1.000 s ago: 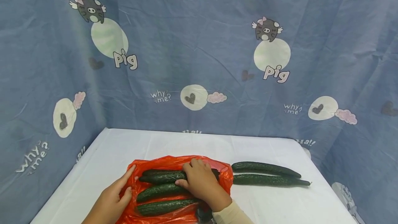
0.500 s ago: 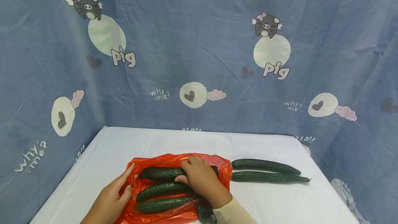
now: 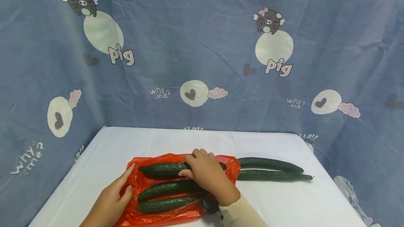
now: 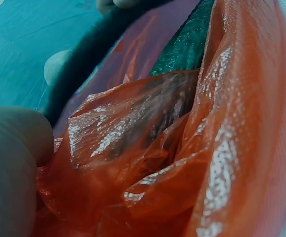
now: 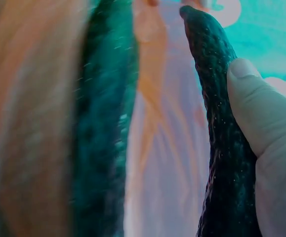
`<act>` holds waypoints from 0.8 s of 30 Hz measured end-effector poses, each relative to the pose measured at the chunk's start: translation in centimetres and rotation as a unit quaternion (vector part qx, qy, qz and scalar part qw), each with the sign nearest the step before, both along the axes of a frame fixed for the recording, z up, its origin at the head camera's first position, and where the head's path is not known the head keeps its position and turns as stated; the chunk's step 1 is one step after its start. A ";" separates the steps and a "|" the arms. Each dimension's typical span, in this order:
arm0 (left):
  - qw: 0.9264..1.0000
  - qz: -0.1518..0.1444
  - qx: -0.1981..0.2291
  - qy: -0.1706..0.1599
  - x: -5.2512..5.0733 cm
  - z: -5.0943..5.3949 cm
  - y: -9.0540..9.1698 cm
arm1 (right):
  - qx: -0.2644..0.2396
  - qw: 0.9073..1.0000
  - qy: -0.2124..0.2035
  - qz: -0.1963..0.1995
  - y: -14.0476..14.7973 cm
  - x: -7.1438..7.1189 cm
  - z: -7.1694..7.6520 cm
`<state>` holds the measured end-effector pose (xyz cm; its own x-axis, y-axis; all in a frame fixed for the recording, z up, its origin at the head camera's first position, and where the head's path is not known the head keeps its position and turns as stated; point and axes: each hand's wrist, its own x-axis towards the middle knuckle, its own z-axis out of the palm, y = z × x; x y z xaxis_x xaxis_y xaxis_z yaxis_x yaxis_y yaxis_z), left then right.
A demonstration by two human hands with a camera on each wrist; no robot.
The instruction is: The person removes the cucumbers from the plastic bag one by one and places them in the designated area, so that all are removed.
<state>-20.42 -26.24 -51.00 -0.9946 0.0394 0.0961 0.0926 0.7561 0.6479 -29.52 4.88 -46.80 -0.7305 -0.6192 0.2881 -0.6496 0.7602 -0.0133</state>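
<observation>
In the head view a red plastic bag lies spread on the table, with two cucumbers side by side in its opening. My right hand grips a third cucumber from above, thumb on the near side. This held cucumber shows dark under the thumb in the right wrist view and appears raised above the bag in the left wrist view. On the bag's left edge, my left hand holds the plastic, thumb apart from the index finger. Some of its fingers are hidden.
Two more cucumbers lie on the white table right of the bag, their left ends partly behind it. A dark object is partly covered by the right wrist. A blue printed curtain surrounds the table's back and sides.
The right hand has lifted its cucumber slightly, widening the gap to the two below it. The left hand keeps its place on the bag. The head view has tilted down a little.
</observation>
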 end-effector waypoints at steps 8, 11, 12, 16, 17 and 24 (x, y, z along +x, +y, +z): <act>1.000 -0.002 -0.015 0.018 0.0 -0.2 -0.2 | -0.001 0.999 0.038 0.014 0.0 1.3 1.9; 0.999 -0.001 -0.013 0.036 0.0 -0.3 -0.1 | -0.002 0.999 0.039 0.010 0.3 1.7 2.7; 0.999 0.000 -0.011 0.040 0.0 -0.4 -0.1 | -0.004 0.999 0.037 0.007 0.4 1.8 3.0; 0.999 0.004 -0.002 0.041 0.1 -0.4 0.1 | -0.015 0.999 0.039 0.002 0.7 2.2 3.9; 0.999 0.004 0.000 0.040 0.2 -0.4 0.1 | -0.017 0.999 0.043 0.003 0.7 2.4 4.2; 0.999 0.006 -0.002 0.044 0.4 -0.4 0.1 | -0.036 0.997 0.069 0.024 0.9 3.6 5.6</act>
